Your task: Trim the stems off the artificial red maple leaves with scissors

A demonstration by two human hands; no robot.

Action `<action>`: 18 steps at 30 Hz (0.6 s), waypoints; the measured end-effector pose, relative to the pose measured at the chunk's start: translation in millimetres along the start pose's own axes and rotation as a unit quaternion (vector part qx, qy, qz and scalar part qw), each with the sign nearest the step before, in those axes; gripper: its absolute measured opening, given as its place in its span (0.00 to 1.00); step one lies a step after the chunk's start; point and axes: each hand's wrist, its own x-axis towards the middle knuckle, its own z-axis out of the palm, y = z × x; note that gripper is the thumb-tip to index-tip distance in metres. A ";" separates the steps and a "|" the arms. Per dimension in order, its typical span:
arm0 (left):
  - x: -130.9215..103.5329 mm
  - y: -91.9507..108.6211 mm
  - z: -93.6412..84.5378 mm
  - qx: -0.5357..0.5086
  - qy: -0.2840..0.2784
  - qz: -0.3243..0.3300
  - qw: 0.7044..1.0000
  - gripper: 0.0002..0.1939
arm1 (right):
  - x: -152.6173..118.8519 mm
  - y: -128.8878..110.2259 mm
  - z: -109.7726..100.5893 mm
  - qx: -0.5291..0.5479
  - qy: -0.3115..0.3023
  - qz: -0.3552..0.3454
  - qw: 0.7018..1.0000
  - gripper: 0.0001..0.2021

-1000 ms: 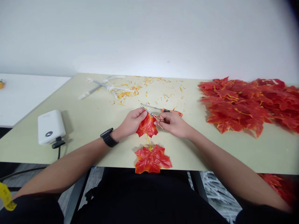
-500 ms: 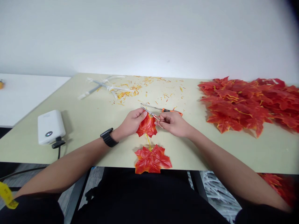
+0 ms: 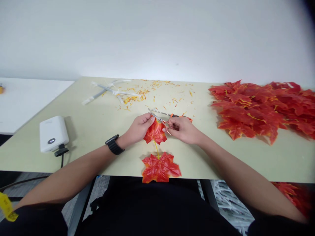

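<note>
My left hand (image 3: pixel 139 128) pinches the upper edge of a red artificial maple leaf (image 3: pixel 155 132) between thumb and fingers. In my right hand (image 3: pixel 183 130) are small scissors (image 3: pixel 161 120) with copper-coloured handles; their blades reach across the top of that leaf, close to my left thumb. A second red maple leaf (image 3: pixel 161 167) lies nearer to me, with a yellow stem running between the two, and overhangs the table's front edge. Just beyond my hands rests a larger pair of scissors (image 3: pixel 174 115) with orange and black handles, partly hidden by my right hand.
A big pile of red maple leaves (image 3: pixel 256 108) lies at the right. Yellow and orange clippings (image 3: pixel 134 98) are scattered at the back beside white plastic strips (image 3: pixel 105 89). On the left stands a white power bank (image 3: pixel 53 132) with a cable. More leaves (image 3: pixel 290 195) show below the table.
The small scissors' blades have shifted very slightly over the held leaf, and that leaf has turned a little. Otherwise both hands stay nearly where they were.
</note>
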 end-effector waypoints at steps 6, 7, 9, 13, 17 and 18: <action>0.5 2.1 1.0 -0.008 0.006 -0.001 1.000 0.23 | 0.3 0.6 -0.4 -0.004 0.004 -0.010 1.000 0.20; 0.6 2.4 1.2 -0.011 0.007 0.000 1.000 0.23 | 0.1 0.5 -0.5 -0.002 0.002 -0.010 1.000 0.19; 0.7 2.7 1.4 -0.012 0.006 0.002 1.000 0.24 | -0.3 0.2 -0.7 0.003 -0.001 -0.008 1.000 0.19; 0.6 1.7 0.9 -0.006 0.001 0.009 1.000 0.24 | -0.5 -0.9 -0.6 0.009 -0.003 0.003 1.000 0.20; 0.1 0.7 0.1 0.009 -0.006 0.006 1.000 0.22 | 0.0 -1.9 -0.9 0.007 -0.002 0.002 1.000 0.20; 0.0 0.7 0.0 0.012 -0.005 0.004 1.000 0.22 | 0.0 -2.3 -1.1 0.007 -0.003 0.001 1.000 0.20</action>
